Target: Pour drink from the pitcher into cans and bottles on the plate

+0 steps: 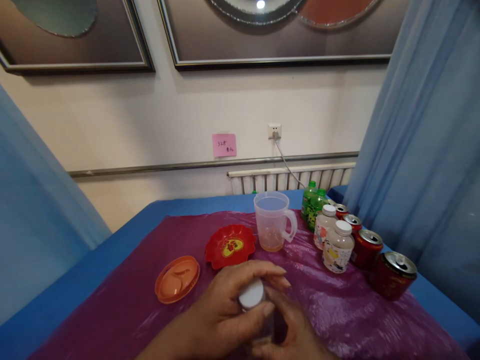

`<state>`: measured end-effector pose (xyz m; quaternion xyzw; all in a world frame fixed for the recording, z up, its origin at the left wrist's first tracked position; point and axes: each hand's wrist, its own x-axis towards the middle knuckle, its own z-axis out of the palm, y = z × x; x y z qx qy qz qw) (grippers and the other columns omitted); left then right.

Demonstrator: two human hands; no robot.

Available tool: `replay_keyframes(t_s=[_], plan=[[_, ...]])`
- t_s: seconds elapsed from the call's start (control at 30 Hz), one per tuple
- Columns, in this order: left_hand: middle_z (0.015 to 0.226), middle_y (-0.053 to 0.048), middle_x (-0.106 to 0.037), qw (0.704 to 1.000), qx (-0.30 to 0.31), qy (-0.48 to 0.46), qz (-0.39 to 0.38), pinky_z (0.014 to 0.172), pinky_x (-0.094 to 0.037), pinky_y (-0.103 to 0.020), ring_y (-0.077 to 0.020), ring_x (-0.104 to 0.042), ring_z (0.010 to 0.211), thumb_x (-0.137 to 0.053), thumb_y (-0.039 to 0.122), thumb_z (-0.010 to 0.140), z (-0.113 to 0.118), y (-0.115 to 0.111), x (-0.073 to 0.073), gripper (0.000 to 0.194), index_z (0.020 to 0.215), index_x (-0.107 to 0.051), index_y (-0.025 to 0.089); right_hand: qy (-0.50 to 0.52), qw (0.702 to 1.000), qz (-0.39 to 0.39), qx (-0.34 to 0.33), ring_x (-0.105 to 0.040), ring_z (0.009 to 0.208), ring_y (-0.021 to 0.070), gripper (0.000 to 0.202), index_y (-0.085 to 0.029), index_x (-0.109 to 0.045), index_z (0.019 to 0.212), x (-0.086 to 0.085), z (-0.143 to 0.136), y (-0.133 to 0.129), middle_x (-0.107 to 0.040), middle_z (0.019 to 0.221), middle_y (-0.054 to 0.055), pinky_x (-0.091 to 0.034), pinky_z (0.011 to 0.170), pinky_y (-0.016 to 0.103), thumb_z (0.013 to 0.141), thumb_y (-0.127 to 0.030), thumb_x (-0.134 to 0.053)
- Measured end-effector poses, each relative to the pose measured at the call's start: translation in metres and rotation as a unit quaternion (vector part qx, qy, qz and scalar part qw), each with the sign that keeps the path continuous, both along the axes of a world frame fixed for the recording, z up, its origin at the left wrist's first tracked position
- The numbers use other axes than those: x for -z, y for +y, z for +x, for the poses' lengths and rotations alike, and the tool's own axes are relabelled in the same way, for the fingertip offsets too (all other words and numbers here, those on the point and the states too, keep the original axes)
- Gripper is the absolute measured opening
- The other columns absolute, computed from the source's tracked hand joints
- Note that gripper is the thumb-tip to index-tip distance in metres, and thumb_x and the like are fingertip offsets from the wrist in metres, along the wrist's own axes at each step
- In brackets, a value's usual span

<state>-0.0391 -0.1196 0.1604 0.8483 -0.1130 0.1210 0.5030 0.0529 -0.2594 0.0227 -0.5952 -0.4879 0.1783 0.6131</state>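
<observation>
Two hands, one capped bottle

The left hand (219,307) curls round the capped bottle (251,294) near its white cap; the right hand (298,325), blurred, clasps it lower down. Between them they hide most of it, nearer than one red tray (224,256), one orange dish (170,289) and one clear jug (268,225). Rightward stand two white-lidded jars (337,254), two green bottles (316,205) and at least four red cans (392,280), partly overlapping.
</observation>
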Motion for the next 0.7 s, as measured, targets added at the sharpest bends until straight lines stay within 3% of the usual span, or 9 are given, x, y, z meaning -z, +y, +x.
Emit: replay_keyframes(t_s=[0.1, 0.2, 0.3, 0.37, 0.47, 0.57, 0.63, 0.7], plan=[[0.123, -0.006, -0.073, 0.986, 0.105, 0.065, -0.115, 0.094, -0.058, -0.036, -0.0236, -0.071, 0.112, -0.069, 0.034, 0.090, 0.006, 0.004, -0.004, 0.041, 0.130, -0.061, 0.033, 0.047, 0.997, 0.030, -0.058, -0.068, 0.112, 0.0272, 0.067, -0.031, -0.058, 0.137, -0.006, -0.003, 0.002, -0.070, 0.121, 0.006, -0.057, 0.090, 0.041, 0.078, -0.060, -0.073], [0.135, -0.009, -0.066, 0.972, 0.108, 0.085, -0.190, 0.102, -0.054, -0.046, -0.0294, -0.066, 0.121, -0.076, 0.048, 0.082, 0.013, 0.011, -0.001, 0.055, 0.133, -0.059, 0.034, 0.100, 0.988, 0.037, -0.113, -0.068, 0.112, 0.0272, 0.071, -0.032, -0.059, 0.136, -0.006, -0.003, 0.003, -0.071, 0.120, 0.005, -0.056, 0.093, 0.044, 0.078, -0.073, -0.065], [0.152, -0.014, -0.049, 0.980, 0.063, 0.065, -0.176, 0.113, -0.041, -0.053, -0.0354, -0.052, 0.137, -0.082, 0.066, 0.065, 0.015, 0.019, 0.012, 0.091, 0.143, -0.051, 0.030, 0.129, 0.985, 0.046, -0.105, -0.067, 0.115, 0.0290, 0.072, -0.029, -0.056, 0.137, 0.001, -0.001, 0.003, -0.070, 0.125, 0.007, -0.053, 0.098, 0.046, 0.078, -0.069, -0.068], [0.150, -0.015, -0.051, 0.986, 0.040, 0.081, -0.142, 0.114, -0.040, -0.053, -0.0356, -0.050, 0.138, -0.083, 0.070, 0.060, 0.010, 0.025, 0.024, 0.100, 0.144, -0.049, 0.027, 0.120, 0.990, 0.037, -0.065, -0.067, 0.114, 0.0300, 0.069, -0.027, -0.054, 0.138, 0.007, 0.001, 0.004, -0.069, 0.126, 0.009, -0.052, 0.099, 0.047, 0.079, -0.059, -0.072], [0.138, -0.010, -0.063, 0.989, 0.005, 0.122, -0.081, 0.108, -0.048, -0.049, -0.0315, -0.059, 0.128, -0.082, 0.055, 0.070, -0.008, 0.031, 0.041, 0.081, 0.140, -0.053, 0.027, 0.109, 0.993, 0.010, -0.033, -0.066, 0.115, 0.0297, 0.066, -0.027, -0.052, 0.138, 0.018, 0.003, 0.008, -0.067, 0.129, 0.010, -0.052, 0.099, 0.046, 0.079, -0.046, -0.076], [0.132, -0.007, -0.068, 0.990, -0.059, 0.126, -0.020, 0.105, -0.051, -0.044, -0.0284, -0.064, 0.122, -0.081, 0.038, 0.075, -0.028, 0.041, 0.051, 0.062, 0.132, -0.059, 0.027, 0.100, 0.993, 0.016, -0.053, -0.063, 0.121, 0.0297, 0.074, -0.028, -0.045, 0.143, 0.029, 0.001, 0.016, -0.064, 0.134, 0.012, -0.051, 0.101, 0.046, 0.078, -0.045, -0.077], [0.128, -0.008, -0.070, 0.985, -0.125, 0.115, -0.009, 0.102, -0.053, -0.045, -0.0282, -0.067, 0.116, -0.080, 0.037, 0.075, -0.034, 0.061, 0.053, 0.055, 0.126, -0.061, 0.025, 0.073, 0.996, 0.009, -0.040, -0.063, 0.122, 0.0303, 0.080, -0.027, -0.041, 0.147, 0.039, -0.001, 0.019, -0.064, 0.135, 0.014, -0.052, 0.100, 0.045, 0.078, -0.047, -0.077], [0.120, -0.011, -0.073, 0.971, -0.221, 0.089, -0.033, 0.095, -0.056, -0.046, -0.0293, -0.070, 0.108, -0.079, 0.042, 0.075, -0.033, 0.099, 0.051, 0.054, 0.122, -0.061, 0.021, 0.046, 0.999, -0.018, 0.001, -0.066, 0.116, 0.0296, 0.073, -0.025, -0.045, 0.146, 0.051, -0.003, 0.018, -0.068, 0.127, 0.015, -0.054, 0.096, 0.043, 0.082, -0.046, -0.073]])
